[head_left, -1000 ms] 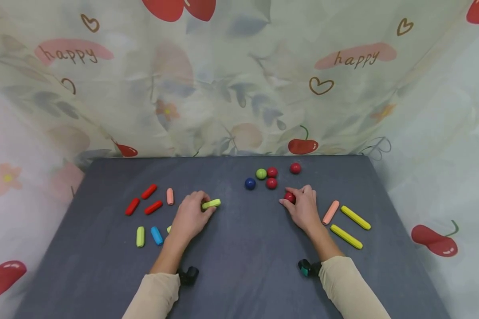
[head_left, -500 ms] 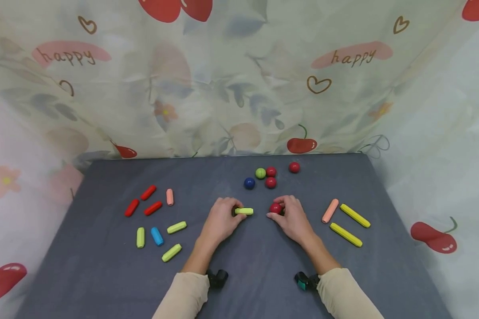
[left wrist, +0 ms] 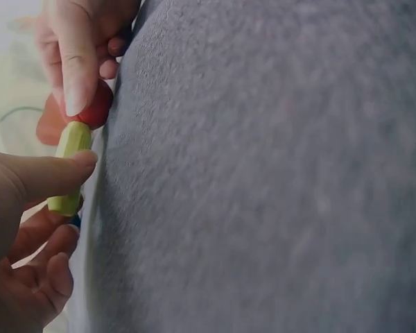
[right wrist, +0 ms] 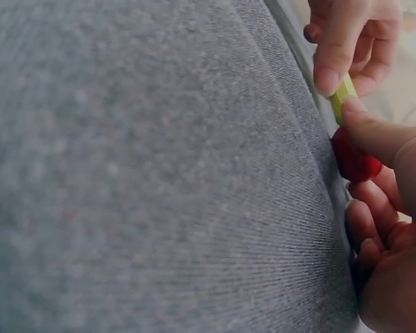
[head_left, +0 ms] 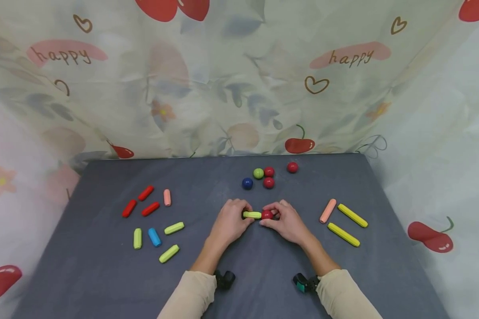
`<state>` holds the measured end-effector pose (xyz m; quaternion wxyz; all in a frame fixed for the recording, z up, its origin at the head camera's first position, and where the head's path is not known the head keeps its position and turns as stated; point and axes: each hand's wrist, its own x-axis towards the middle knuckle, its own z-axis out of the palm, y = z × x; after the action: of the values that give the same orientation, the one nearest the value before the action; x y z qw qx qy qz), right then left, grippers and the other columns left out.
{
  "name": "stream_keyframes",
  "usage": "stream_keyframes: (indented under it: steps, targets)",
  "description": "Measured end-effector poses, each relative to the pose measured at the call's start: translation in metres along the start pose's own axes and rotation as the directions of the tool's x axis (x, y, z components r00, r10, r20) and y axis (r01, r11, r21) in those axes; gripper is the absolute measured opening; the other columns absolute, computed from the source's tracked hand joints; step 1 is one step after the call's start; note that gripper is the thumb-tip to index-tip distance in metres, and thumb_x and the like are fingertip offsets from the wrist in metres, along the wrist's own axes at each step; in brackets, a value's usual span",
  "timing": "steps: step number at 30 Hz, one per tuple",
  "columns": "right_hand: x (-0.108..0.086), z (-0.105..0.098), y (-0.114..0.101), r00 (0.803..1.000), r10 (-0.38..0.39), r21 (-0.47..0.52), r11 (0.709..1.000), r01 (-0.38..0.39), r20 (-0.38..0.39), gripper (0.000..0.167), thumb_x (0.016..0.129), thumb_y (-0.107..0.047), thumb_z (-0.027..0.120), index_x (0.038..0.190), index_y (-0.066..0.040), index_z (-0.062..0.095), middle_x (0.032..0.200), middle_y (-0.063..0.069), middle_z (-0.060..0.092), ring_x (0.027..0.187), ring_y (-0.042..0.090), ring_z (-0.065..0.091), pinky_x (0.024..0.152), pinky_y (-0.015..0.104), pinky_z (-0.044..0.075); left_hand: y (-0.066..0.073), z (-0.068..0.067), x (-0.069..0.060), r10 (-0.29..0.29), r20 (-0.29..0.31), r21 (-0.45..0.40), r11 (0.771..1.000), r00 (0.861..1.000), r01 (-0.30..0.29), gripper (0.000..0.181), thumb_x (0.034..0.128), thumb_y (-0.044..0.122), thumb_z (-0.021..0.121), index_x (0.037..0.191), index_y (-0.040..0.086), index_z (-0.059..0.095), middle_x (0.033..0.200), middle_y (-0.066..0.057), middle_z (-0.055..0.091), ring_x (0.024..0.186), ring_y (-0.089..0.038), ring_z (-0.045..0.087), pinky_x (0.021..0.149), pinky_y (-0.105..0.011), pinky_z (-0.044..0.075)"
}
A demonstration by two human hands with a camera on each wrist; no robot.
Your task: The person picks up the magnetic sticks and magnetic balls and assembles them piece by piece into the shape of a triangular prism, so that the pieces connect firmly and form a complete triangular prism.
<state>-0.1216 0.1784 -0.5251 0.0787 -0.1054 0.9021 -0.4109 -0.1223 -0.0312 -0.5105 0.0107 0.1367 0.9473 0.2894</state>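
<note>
My left hand point(head_left: 229, 223) pinches a short light-green stick point(head_left: 252, 215) between thumb and fingers, its right end pointing at the other hand. My right hand point(head_left: 286, 223) grips a red ball point(head_left: 267, 214) by thumb and fingertips. Stick and ball meet end to end over the middle of the table. In the left wrist view the green stick point(left wrist: 74, 142) touches the red ball point(left wrist: 97, 107). The right wrist view shows the red ball point(right wrist: 355, 158) under the thumb, against the stick point(right wrist: 342, 97); part of the ball is hidden.
Behind the hands lie a blue ball point(head_left: 247, 183), a green ball point(head_left: 258, 173) and several red balls point(head_left: 292, 167). At left are red sticks point(head_left: 145, 192), a pink one point(head_left: 166, 197), green ones point(head_left: 169, 254) and a blue one point(head_left: 154, 237). Yellow sticks point(head_left: 343, 234) and a pink stick point(head_left: 327, 211) lie right.
My left hand has carried the green stick rightward from the left side. The right hand has moved left and nearer with the red ball, and the two pieces now touch.
</note>
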Motion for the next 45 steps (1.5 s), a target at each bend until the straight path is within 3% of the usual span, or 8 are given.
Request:
stream_keyframes:
  steps: [5, 12, 16, 22, 30, 38, 42, 45]
  targets:
    - [0.000, -0.002, 0.001, 1.000, -0.002, 0.017, 1.000, 0.002, 0.021, 0.038, 0.086, -0.031, 0.083, 0.119, -0.015, 0.072, 0.096, 0.002, 0.059, 0.082, 0.012, 0.053, 0.076, 0.024, 0.047, -0.010, -0.019, -0.011, -0.032, 0.007, -0.059, 0.998, 0.999, 0.032, 0.026, 0.0849, 0.027, 0.085, 0.108, 0.020, 0.074, 0.104, 0.002, 0.069, 0.093, -0.016, 0.056, 0.084, -0.035, 0.050]
    - [-0.004, -0.007, 0.005, 0.999, 0.025, 0.021, 0.999, -0.026, 0.036, 0.039, 0.086, -0.033, 0.083, 0.120, -0.017, 0.071, 0.099, 0.002, 0.059, 0.086, 0.014, 0.053, 0.079, 0.026, 0.047, -0.046, -0.063, -0.031, -0.138, -0.053, -0.078, 0.988, 0.989, 0.133, 0.035, 0.0861, 0.027, 0.084, 0.118, 0.017, 0.072, 0.114, -0.002, 0.069, 0.103, -0.022, 0.058, 0.090, -0.042, 0.051]
    - [-0.006, -0.009, 0.008, 0.999, 0.045, 0.014, 0.999, -0.046, 0.024, 0.040, 0.086, -0.034, 0.083, 0.120, -0.017, 0.071, 0.100, 0.002, 0.058, 0.087, 0.013, 0.053, 0.080, 0.027, 0.047, -0.062, -0.073, -0.024, -0.188, -0.059, -0.115, 0.977, 0.980, 0.180, 0.037, 0.0887, 0.027, 0.081, 0.121, 0.014, 0.071, 0.118, -0.006, 0.069, 0.107, -0.027, 0.059, 0.093, -0.046, 0.051]
    - [-0.006, -0.008, 0.009, 0.998, 0.060, 0.017, 0.998, -0.060, 0.013, 0.040, 0.086, -0.034, 0.083, 0.120, -0.018, 0.071, 0.100, 0.002, 0.059, 0.087, 0.014, 0.053, 0.080, 0.028, 0.047, -0.056, -0.056, 0.024, -0.150, -0.022, -0.195, 0.970, 0.988, 0.143, 0.038, 0.0921, 0.031, 0.078, 0.124, 0.013, 0.069, 0.118, -0.004, 0.068, 0.106, -0.025, 0.062, 0.094, -0.044, 0.053]
    - [-0.002, 0.000, 0.007, 1.000, 0.024, 0.042, 0.999, -0.025, 0.009, 0.040, 0.085, -0.035, 0.084, 0.119, -0.019, 0.071, 0.099, 0.001, 0.059, 0.085, 0.013, 0.054, 0.079, 0.027, 0.048, -0.031, -0.026, 0.077, -0.077, 0.003, -0.136, 0.988, 0.997, 0.077, 0.045, 0.0904, 0.033, 0.079, 0.130, 0.016, 0.067, 0.120, -0.004, 0.066, 0.099, -0.022, 0.060, 0.089, -0.041, 0.052]
    - [-0.002, 0.000, 0.005, 1.000, 0.017, 0.039, 0.999, -0.017, 0.001, 0.039, 0.085, -0.033, 0.084, 0.118, -0.019, 0.071, 0.098, 0.000, 0.059, 0.084, 0.014, 0.054, 0.079, 0.027, 0.048, -0.025, -0.015, 0.089, -0.057, 0.036, -0.068, 0.996, 0.998, 0.059, 0.042, 0.0913, 0.033, 0.078, 0.129, 0.017, 0.069, 0.122, -0.005, 0.067, 0.112, -0.025, 0.062, 0.101, -0.045, 0.052]
    - [-0.003, 0.000, 0.005, 1.000, 0.004, 0.043, 0.999, -0.004, 0.006, 0.039, 0.085, -0.035, 0.084, 0.118, -0.019, 0.071, 0.098, 0.000, 0.059, 0.085, 0.013, 0.054, 0.079, 0.027, 0.048, -0.027, -0.017, 0.083, -0.065, 0.037, -0.037, 0.997, 0.997, 0.067, 0.036, 0.0919, 0.032, 0.078, 0.125, 0.020, 0.071, 0.119, -0.005, 0.068, 0.116, -0.027, 0.061, 0.104, -0.046, 0.050]
    - [-0.003, -0.002, 0.006, 1.000, 0.003, 0.038, 0.999, -0.003, 0.000, 0.039, 0.085, -0.035, 0.084, 0.119, -0.019, 0.071, 0.098, 0.000, 0.059, 0.085, 0.013, 0.054, 0.080, 0.027, 0.048, -0.028, -0.023, 0.072, -0.068, 0.026, -0.045, 0.997, 0.997, 0.069, 0.035, 0.0915, 0.032, 0.078, 0.123, 0.020, 0.071, 0.111, -0.003, 0.068, 0.105, -0.025, 0.060, 0.094, -0.043, 0.052]
